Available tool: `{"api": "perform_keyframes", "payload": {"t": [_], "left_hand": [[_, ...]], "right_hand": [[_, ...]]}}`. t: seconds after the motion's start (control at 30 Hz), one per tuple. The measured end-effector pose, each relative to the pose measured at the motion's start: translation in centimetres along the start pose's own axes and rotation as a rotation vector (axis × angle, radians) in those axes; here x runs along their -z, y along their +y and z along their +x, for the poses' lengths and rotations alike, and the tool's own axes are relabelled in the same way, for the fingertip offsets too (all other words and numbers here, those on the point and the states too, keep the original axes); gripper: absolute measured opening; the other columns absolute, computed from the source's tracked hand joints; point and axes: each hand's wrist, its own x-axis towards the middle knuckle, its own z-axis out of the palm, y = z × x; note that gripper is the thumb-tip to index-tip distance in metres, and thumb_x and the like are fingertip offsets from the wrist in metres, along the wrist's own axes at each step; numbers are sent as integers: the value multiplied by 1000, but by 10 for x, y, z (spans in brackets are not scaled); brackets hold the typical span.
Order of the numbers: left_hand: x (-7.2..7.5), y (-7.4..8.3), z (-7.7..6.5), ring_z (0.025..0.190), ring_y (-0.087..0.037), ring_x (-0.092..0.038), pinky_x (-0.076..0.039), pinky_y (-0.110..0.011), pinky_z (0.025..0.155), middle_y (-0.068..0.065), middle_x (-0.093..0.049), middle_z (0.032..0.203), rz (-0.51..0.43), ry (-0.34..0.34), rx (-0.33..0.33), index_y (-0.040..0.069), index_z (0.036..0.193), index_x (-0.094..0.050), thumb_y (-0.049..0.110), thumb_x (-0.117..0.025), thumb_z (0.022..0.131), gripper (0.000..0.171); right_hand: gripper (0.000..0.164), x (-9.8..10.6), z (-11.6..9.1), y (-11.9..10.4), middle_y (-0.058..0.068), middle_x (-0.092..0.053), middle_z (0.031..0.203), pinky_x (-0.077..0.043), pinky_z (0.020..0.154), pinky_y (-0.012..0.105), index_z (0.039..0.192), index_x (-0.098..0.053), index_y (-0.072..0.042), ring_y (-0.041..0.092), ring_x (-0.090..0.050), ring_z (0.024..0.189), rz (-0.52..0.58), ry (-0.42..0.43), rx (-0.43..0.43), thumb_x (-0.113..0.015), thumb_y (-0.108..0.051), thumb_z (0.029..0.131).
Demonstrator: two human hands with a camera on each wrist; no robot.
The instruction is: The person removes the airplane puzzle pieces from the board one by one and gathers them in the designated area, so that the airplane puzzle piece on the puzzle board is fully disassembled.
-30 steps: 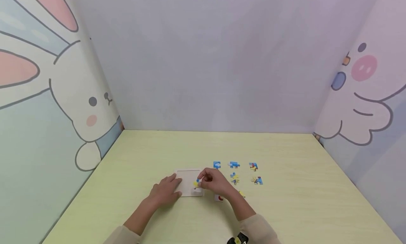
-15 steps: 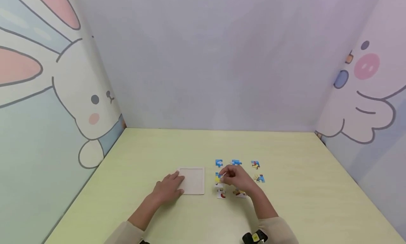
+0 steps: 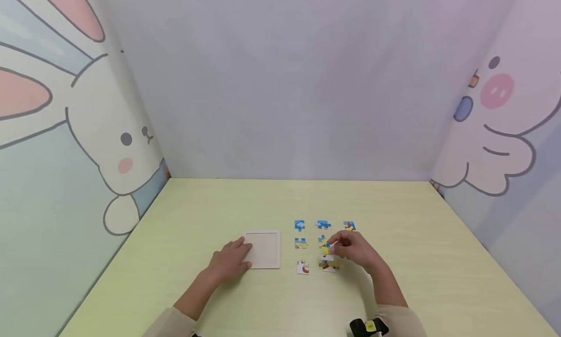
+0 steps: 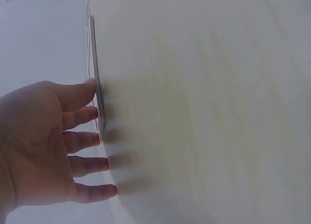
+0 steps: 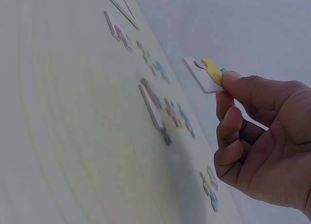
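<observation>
My right hand [image 3: 356, 250] pinches a puzzle piece [image 5: 204, 76], white with yellow and a bit of blue, between thumb and fingers. In the right wrist view the piece hangs clear above the table. The head view has it over the middle column of loose pieces, overlapping a blue-and-yellow piece [image 3: 322, 240] and the near piece [image 3: 329, 267]. At the left side of a pale square puzzle tray [image 3: 275, 249] rests my left hand [image 3: 230, 260], fingers extended. Its thumb and some fingertips touch the tray's edge [image 4: 96, 63], and other fingertips meet the tabletop.
Loose pieces lie in rough rows right of the tray: blue ones [image 3: 299, 225] at the back, a blue-and-yellow one [image 3: 300, 243] in the middle, a white-and-red one [image 3: 303, 267] in front. Another, partly hidden, is a blue-and-red piece [image 3: 349, 225]. A grey wall [image 3: 302, 108] stands behind the table.
My right hand has carried the puzzle piece from over the tray rightward to the middle column of loose pieces. The left hand has stayed at the tray's left side.
</observation>
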Motion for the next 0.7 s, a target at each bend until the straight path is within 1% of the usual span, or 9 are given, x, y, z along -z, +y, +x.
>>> {"api": "perform_keyframes", "payload": {"t": [0.23, 0.4, 0.53, 0.7], "left_hand": [[-2, -1, -1, 121, -42, -40, -39, -62, 78, -19, -42, 137, -2, 4, -10, 5, 126, -55, 23, -64, 87, 44], [-2, -5, -3, 122, -42, -40, -39, -63, 79, -19, -42, 138, 4, 7, 8, 5, 126, -55, 24, -64, 87, 45], [-2, -7, -5, 122, -43, -39, -37, -64, 81, -20, -42, 138, -6, 4, 24, 4, 126, -55, 23, -64, 87, 45], [1, -6, -8, 123, -43, -38, -36, -65, 82, -20, -42, 138, -19, 10, 31, 3, 126, -55, 22, -64, 87, 45]], "right_hand": [[19, 26, -20, 16, 6, -52, 72, -40, 55, 30, 99, -61, 3, 19, -46, 63, -1, 43, -106, -67, -9, 85], [17, 35, -28, 25, 6, -55, 74, -40, 55, 31, 97, -61, 4, 20, -47, 63, -28, 66, -170, -65, -6, 84], [11, 35, -30, 28, 5, -56, 73, -41, 55, 31, 91, -61, 4, 19, -49, 62, -101, 84, -194, -64, -1, 82], [7, 30, -30, 27, 4, -54, 71, -40, 55, 32, 82, -60, 1, 19, -48, 62, -243, 140, -200, -64, 3, 76]]}}
